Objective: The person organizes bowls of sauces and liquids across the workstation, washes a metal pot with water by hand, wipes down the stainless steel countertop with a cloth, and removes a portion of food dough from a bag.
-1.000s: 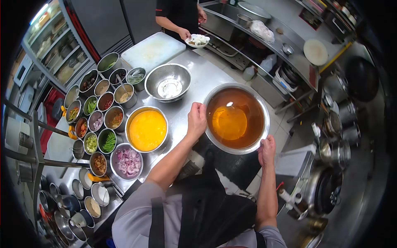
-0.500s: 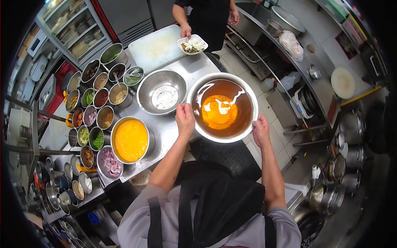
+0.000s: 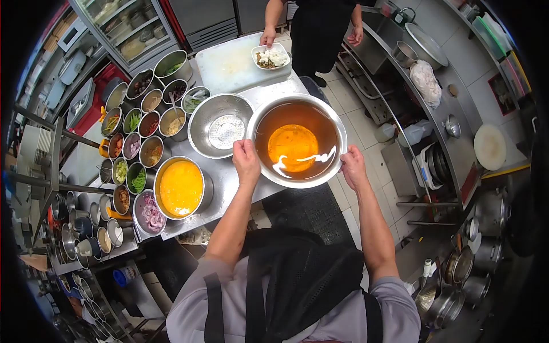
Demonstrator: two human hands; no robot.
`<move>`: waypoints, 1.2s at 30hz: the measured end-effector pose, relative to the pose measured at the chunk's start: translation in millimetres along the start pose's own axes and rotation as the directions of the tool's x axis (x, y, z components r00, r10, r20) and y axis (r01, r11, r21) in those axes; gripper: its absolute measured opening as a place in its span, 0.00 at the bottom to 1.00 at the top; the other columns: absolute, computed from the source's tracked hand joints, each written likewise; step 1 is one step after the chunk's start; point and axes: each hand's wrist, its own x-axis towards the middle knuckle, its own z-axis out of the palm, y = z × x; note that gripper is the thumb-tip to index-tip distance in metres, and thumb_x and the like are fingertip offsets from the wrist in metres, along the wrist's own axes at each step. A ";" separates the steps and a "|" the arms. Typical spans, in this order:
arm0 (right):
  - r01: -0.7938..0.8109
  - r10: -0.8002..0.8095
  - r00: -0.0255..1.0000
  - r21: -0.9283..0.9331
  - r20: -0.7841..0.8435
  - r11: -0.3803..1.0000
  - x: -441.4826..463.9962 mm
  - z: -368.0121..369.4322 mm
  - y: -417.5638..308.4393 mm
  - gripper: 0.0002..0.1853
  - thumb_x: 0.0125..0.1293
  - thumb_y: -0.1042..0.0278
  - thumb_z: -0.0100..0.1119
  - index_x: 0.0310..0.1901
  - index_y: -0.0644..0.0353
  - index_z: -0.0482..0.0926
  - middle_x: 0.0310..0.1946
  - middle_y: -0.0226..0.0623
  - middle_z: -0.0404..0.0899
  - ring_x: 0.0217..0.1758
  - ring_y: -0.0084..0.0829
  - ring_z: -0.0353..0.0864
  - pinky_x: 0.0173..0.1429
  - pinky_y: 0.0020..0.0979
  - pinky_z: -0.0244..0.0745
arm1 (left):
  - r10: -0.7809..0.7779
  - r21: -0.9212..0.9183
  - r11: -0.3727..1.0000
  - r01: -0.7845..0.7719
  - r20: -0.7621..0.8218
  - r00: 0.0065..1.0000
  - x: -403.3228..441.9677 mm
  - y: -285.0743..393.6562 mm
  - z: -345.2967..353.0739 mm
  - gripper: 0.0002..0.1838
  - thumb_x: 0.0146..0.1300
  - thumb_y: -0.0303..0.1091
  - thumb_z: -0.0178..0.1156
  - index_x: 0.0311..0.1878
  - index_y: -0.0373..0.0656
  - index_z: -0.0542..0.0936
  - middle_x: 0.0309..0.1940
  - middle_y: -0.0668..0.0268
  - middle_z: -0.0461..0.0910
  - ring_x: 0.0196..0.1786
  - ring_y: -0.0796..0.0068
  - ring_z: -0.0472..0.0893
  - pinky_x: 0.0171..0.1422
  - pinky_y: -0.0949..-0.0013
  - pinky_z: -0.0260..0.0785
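Note:
A wide metal bowl (image 3: 300, 183) holds clear amber-brown liquid with an orange round patch at its bottom. My left hand (image 3: 246, 164) is closed on its left rim, my right hand (image 3: 353, 166) on its right rim. The bowl is up near the counter's right edge. Close to its left side is a metal strainer bowl (image 3: 225, 132) with a perforated-looking bottom. Left of my left forearm stands a deep metal pot (image 3: 209, 190) full of bright yellow liquid, with a bowl of sliced red onion (image 3: 152, 216) beside it.
Several small metal containers of chopped ingredients (image 3: 150, 123) crowd the counter's left. Across the counter, a person's hand (image 3: 267, 37) holds a white dish (image 3: 257, 59) over a white cutting board (image 3: 214, 68). Steel shelving with a sink counter (image 3: 440, 108) runs along the right.
My hands and the bowl have shifted slightly left and up in view. Light reflections in the liquid moved toward the bowl's near side. The person's dish now sits lower over the board's corner.

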 end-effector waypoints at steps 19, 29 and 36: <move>-0.028 0.000 0.970 -0.111 -0.244 0.993 -30.3 42.1 23.0 0.11 0.72 0.63 0.55 0.51 0.58 0.75 0.27 0.29 0.75 0.24 0.22 0.75 0.27 0.28 0.76 | 0.016 0.273 0.954 -0.127 0.375 0.927 76.7 -27.9 -33.0 0.30 0.72 0.57 0.56 0.50 0.32 0.75 0.48 0.46 0.78 0.49 0.51 0.78 0.56 0.54 0.69; -0.013 -0.134 0.577 -0.173 -0.806 0.985 -348.0 31.5 109.9 0.12 0.68 0.67 0.58 0.49 0.64 0.77 0.30 0.38 0.84 0.28 0.27 0.84 0.31 0.31 0.80 | 0.576 -0.035 0.797 -0.603 0.347 0.740 8.3 43.4 -97.9 0.36 0.66 0.52 0.66 0.60 0.25 0.70 0.45 0.50 0.74 0.46 0.56 0.77 0.55 0.56 0.72; 0.113 -0.087 0.106 -0.075 -0.991 0.991 -555.8 43.4 163.5 0.11 0.70 0.64 0.59 0.49 0.62 0.78 0.35 0.35 0.82 0.29 0.24 0.83 0.29 0.27 0.79 | 0.734 -0.345 0.656 -0.672 0.497 0.463 -72.7 86.9 -84.8 0.22 0.71 0.43 0.63 0.55 0.32 0.77 0.47 0.53 0.78 0.47 0.60 0.78 0.55 0.60 0.72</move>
